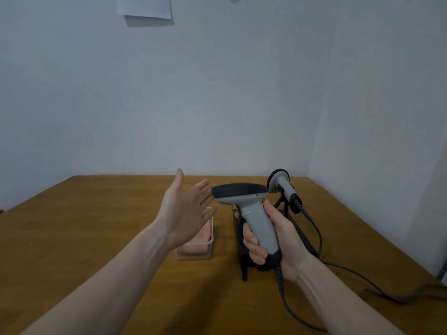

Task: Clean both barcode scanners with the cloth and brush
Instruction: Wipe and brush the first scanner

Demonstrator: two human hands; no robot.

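The right hand (pixel 271 240) grips the grey barcode scanner (pixel 249 209) by its handle above the stand (pixel 244 264), probably to present its head, while the left hand (pixel 186 211) waits spread open beside it, holding nothing.

The pistol-shaped plastic barcode scanner (pixel 251 213) in the right hand (pixel 278 240) is light grey with a matt black head and a black base. The second handheld plastic scanner (pixel 281 183), beyond the right hand, shows the same grey with a black rim, on a black metal stand (pixel 285 209). Dark grey cables (pixel 314 228) trail right of that hand. Behind the left hand (pixel 186 211), a clear plastic rectangular tub (pixel 193 252) holds mottled pink material. The wooden desk (pixel 84 226) is plain ochre brown.
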